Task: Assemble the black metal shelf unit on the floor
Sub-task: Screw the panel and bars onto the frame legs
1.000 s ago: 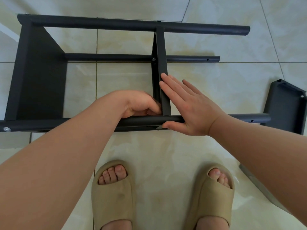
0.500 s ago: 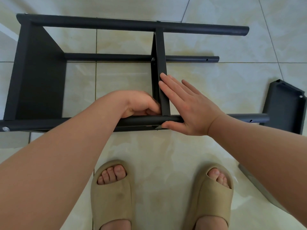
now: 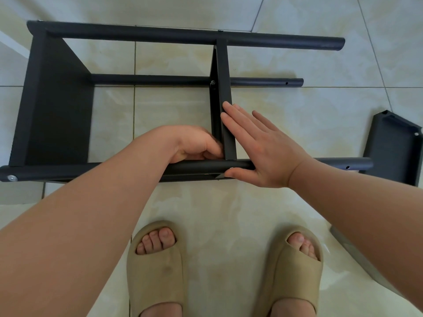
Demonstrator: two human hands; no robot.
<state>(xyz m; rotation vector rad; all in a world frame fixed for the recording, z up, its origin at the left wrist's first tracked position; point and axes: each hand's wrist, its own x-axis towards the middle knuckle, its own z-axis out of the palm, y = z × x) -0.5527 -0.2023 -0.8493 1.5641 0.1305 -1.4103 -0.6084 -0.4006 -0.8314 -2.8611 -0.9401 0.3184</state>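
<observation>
Hands [image 3: 196,146] [image 3: 265,154] flanking middle shelf [image 3: 223,88], loose panel [image 3: 393,147] right

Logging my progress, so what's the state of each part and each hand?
shelf unit: on its side on the floor, partly assembled
end panel: joined to the tubes
middle panel: set between the tubes
loose panel: on the floor, unattached
left hand: fingers curled at middle panel's near joint, grip hidden
right hand: flat against middle panel, fingers straight
</observation>
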